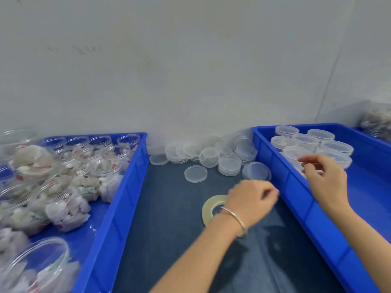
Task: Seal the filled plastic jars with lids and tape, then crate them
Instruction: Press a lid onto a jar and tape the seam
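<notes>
Lidded jars [313, 142] fill the 2 o'clock crate [296, 193]; open jars [69, 166] wait at 9 o'clock. Left hand [251, 199] curls by the tape roll [208, 205], its grip unclear; right hand [325, 178] hangs loose, empty.

The two crates, the left crate [118, 208] and the right crate [296, 187], are bright blue. The tabletop [169, 229] between them is dark slate blue. The loose lids [195, 174] are clear and frosty white. The tape roll [208, 206] is pale yellowish and see-through. The open jars [55, 199] are clear, holding white wrappers with red and green marks. The bangle [234, 218] is silver. The wall [190, 60] is plain pale grey.
</notes>
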